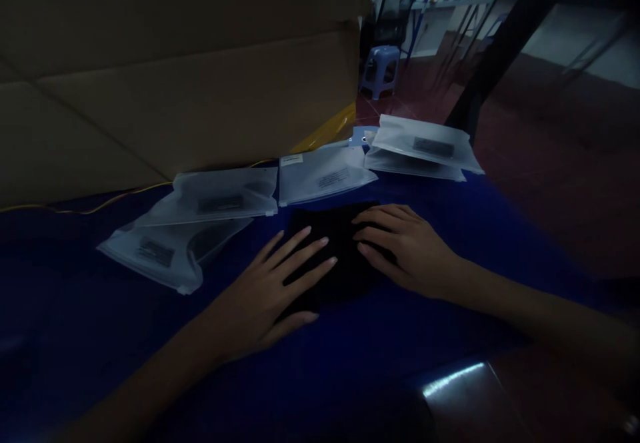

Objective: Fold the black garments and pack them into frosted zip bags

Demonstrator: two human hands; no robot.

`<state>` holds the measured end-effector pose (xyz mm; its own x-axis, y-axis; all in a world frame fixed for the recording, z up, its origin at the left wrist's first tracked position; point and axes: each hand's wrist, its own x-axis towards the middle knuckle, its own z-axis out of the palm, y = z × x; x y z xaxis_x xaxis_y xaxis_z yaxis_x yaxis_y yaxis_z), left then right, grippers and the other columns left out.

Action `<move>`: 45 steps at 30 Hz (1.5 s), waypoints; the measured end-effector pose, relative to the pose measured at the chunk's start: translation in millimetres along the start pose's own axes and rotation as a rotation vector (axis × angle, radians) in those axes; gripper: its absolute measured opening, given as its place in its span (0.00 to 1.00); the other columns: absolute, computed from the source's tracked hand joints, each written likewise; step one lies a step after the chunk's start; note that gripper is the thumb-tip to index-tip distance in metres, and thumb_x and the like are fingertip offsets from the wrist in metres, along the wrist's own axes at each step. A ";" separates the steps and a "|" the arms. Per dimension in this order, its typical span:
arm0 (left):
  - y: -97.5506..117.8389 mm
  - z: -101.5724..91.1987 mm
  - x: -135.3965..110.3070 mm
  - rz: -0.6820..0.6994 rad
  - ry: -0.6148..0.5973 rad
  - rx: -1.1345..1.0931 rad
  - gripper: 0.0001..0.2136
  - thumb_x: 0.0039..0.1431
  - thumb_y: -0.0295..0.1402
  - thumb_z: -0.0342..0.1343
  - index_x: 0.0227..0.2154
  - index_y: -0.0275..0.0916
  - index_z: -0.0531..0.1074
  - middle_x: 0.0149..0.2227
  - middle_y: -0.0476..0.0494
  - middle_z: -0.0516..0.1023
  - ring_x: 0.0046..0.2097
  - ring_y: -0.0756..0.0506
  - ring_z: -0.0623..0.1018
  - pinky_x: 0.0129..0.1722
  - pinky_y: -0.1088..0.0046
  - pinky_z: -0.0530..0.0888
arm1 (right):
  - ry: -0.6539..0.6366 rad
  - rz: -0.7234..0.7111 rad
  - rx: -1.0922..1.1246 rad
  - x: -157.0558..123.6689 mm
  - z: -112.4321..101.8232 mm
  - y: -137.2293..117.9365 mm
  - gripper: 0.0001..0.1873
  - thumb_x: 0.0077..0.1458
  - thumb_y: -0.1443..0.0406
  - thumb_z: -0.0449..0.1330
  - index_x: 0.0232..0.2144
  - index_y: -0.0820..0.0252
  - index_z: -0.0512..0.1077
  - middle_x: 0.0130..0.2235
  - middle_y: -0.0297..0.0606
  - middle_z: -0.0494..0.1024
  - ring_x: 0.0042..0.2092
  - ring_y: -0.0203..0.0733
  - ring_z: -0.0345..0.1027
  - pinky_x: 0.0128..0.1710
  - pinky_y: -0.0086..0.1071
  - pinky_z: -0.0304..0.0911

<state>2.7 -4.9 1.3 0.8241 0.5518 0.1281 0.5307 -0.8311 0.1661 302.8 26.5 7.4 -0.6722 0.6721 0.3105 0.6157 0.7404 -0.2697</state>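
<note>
A black, flat item that looks like folded cloth (340, 276) lies on the blue table surface (340, 363); its exact kind is too dark to make out. My left hand (275, 286) rests on its left side, palm down with fingers spread. On its right side lies my right hand (405, 250), fingers stretched and slightly bent over the dark material. Just beyond are frosted zip bags: one in the middle (325, 175), a pair at the left with an upper bag (225, 193) overlapping a lower bag (155, 250), and a stack at the right (425, 144).
A large cardboard box (200, 103) walls off the back left, with yellow tape (327, 130) at its corner. A dark slanted post (505, 43) rises at the right. Farther off stand a blue stool (383, 70), a chair (395, 16) and a partly visible person.
</note>
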 end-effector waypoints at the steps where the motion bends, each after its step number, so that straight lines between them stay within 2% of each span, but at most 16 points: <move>1: 0.5 -0.7 -0.1 0.008 -0.005 0.005 0.33 0.73 0.48 0.50 0.74 0.45 0.48 0.74 0.38 0.53 0.75 0.31 0.51 0.69 0.39 0.58 | 0.026 -0.007 0.002 -0.2 2.2 0.2 0.17 0.71 0.62 0.51 0.51 0.62 0.76 0.58 0.50 0.77 0.61 0.54 0.70 0.59 0.54 0.67; 3: 1.3 -1.7 -0.8 0.025 -0.004 0.027 0.33 0.73 0.47 0.51 0.74 0.44 0.47 0.75 0.37 0.53 0.75 0.32 0.52 0.69 0.43 0.62 | 0.039 -0.039 0.018 -1.3 7.4 0.2 0.20 0.71 0.62 0.51 0.59 0.64 0.71 0.63 0.53 0.72 0.66 0.54 0.64 0.62 0.54 0.66; 7: 1.7 -2.2 -2.2 0.052 0.021 0.073 0.34 0.73 0.47 0.51 0.74 0.40 0.48 0.74 0.32 0.54 0.74 0.32 0.56 0.67 0.48 0.68 | -0.110 -0.119 0.042 -3.7 13.2 0.6 0.32 0.72 0.57 0.51 0.73 0.59 0.52 0.74 0.48 0.55 0.75 0.55 0.43 0.71 0.62 0.46; 9: 1.8 -2.6 -2.9 0.072 0.040 0.092 0.32 0.73 0.47 0.51 0.73 0.39 0.52 0.72 0.30 0.58 0.73 0.32 0.58 0.65 0.48 0.70 | -0.184 -0.145 0.032 -3.9 12.9 3.2 0.33 0.73 0.55 0.51 0.74 0.55 0.50 0.75 0.46 0.51 0.76 0.55 0.38 0.72 0.64 0.40; 12: 2.0 -4.0 -4.6 0.112 0.094 0.103 0.26 0.75 0.42 0.49 0.70 0.37 0.59 0.70 0.30 0.64 0.72 0.34 0.62 0.63 0.53 0.74 | -0.217 -0.165 0.002 -2.8 11.6 9.0 0.30 0.74 0.58 0.49 0.73 0.54 0.52 0.75 0.44 0.51 0.76 0.54 0.37 0.73 0.64 0.37; 15: 1.7 -5.5 -6.6 0.118 0.136 0.108 0.22 0.75 0.37 0.49 0.67 0.36 0.64 0.67 0.31 0.68 0.70 0.36 0.65 0.61 0.58 0.76 | -0.143 -0.099 -0.031 -1.4 12.2 12.9 0.28 0.73 0.60 0.49 0.71 0.58 0.56 0.74 0.46 0.55 0.76 0.55 0.41 0.72 0.61 0.45; 17: 1.2 -6.1 -7.1 0.114 0.146 0.112 0.21 0.75 0.37 0.50 0.66 0.36 0.65 0.67 0.31 0.69 0.70 0.36 0.67 0.60 0.58 0.77 | -0.041 0.045 -0.079 -0.8 13.0 13.4 0.31 0.71 0.56 0.53 0.70 0.61 0.58 0.71 0.52 0.61 0.72 0.59 0.51 0.68 0.60 0.56; 20: 0.8 -6.7 -6.0 0.111 0.140 0.091 0.22 0.74 0.37 0.51 0.66 0.38 0.65 0.67 0.33 0.69 0.69 0.36 0.68 0.60 0.56 0.77 | 0.069 0.278 -0.166 -0.2 13.0 12.4 0.40 0.65 0.48 0.58 0.69 0.64 0.58 0.59 0.58 0.72 0.58 0.64 0.68 0.55 0.61 0.69; 24: 1.9 -6.9 -3.1 0.128 0.148 0.055 0.24 0.73 0.41 0.52 0.67 0.39 0.64 0.66 0.32 0.69 0.67 0.34 0.70 0.58 0.53 0.78 | 0.047 0.394 -0.196 0.7 10.8 9.6 0.43 0.62 0.43 0.58 0.69 0.63 0.59 0.50 0.55 0.77 0.49 0.64 0.72 0.47 0.61 0.72; 26: 2.7 -6.1 -2.3 0.144 0.163 0.061 0.23 0.73 0.39 0.53 0.66 0.37 0.65 0.64 0.33 0.72 0.66 0.34 0.71 0.57 0.53 0.79 | 0.039 0.411 -0.163 1.1 9.8 7.7 0.40 0.62 0.46 0.59 0.68 0.60 0.59 0.50 0.52 0.77 0.48 0.62 0.74 0.46 0.60 0.74; 29: 3.4 -3.8 -2.2 0.175 0.191 0.085 0.19 0.71 0.33 0.56 0.63 0.37 0.69 0.62 0.36 0.75 0.67 0.36 0.71 0.58 0.56 0.79 | 0.086 0.403 -0.081 0.8 8.8 4.1 0.36 0.61 0.54 0.62 0.67 0.55 0.59 0.52 0.48 0.75 0.42 0.55 0.76 0.35 0.49 0.77; 32: 3.8 -1.7 -2.3 0.191 0.187 0.090 0.18 0.71 0.30 0.56 0.61 0.37 0.71 0.63 0.38 0.74 0.68 0.36 0.69 0.59 0.57 0.78 | 0.194 0.312 -0.035 -0.5 7.5 -1.2 0.30 0.63 0.62 0.59 0.65 0.52 0.61 0.51 0.46 0.73 0.41 0.50 0.76 0.30 0.40 0.77; 35: 4.5 -1.7 -1.3 0.168 0.169 0.079 0.18 0.71 0.29 0.56 0.61 0.37 0.70 0.64 0.38 0.73 0.68 0.36 0.69 0.59 0.56 0.78 | 0.398 0.104 -0.004 -1.7 6.3 -9.3 0.27 0.64 0.68 0.58 0.64 0.50 0.63 0.49 0.43 0.76 0.46 0.48 0.77 0.38 0.40 0.79; 38: 5.5 -2.8 0.6 0.176 0.184 0.088 0.17 0.72 0.28 0.54 0.61 0.38 0.70 0.64 0.38 0.74 0.68 0.37 0.70 0.58 0.57 0.78 | 0.551 -0.100 0.079 -3.4 7.0 -18.4 0.33 0.64 0.70 0.60 0.68 0.49 0.60 0.49 0.41 0.79 0.44 0.46 0.78 0.41 0.39 0.79; 42: 9.0 -2.4 1.9 0.164 0.257 0.122 0.14 0.71 0.26 0.54 0.56 0.41 0.73 0.53 0.42 0.81 0.56 0.42 0.79 0.53 0.64 0.79 | 0.472 -0.340 0.189 -6.0 12.1 -24.0 0.37 0.63 0.71 0.62 0.71 0.61 0.55 0.47 0.44 0.81 0.45 0.44 0.79 0.41 0.34 0.79; 45: 13.9 -2.7 1.2 0.110 0.459 0.157 0.12 0.65 0.26 0.63 0.49 0.43 0.75 0.44 0.46 0.82 0.48 0.45 0.80 0.47 0.68 0.80 | 0.392 -0.437 0.201 -6.1 15.6 -23.7 0.31 0.65 0.72 0.60 0.67 0.68 0.59 0.47 0.46 0.82 0.48 0.43 0.78 0.46 0.34 0.78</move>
<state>10.5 -15.6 6.4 0.7233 0.4047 0.5596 0.4983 -0.8669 -0.0171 286.0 5.0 -2.3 -0.6204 0.2809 0.7323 0.2025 0.9594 -0.1964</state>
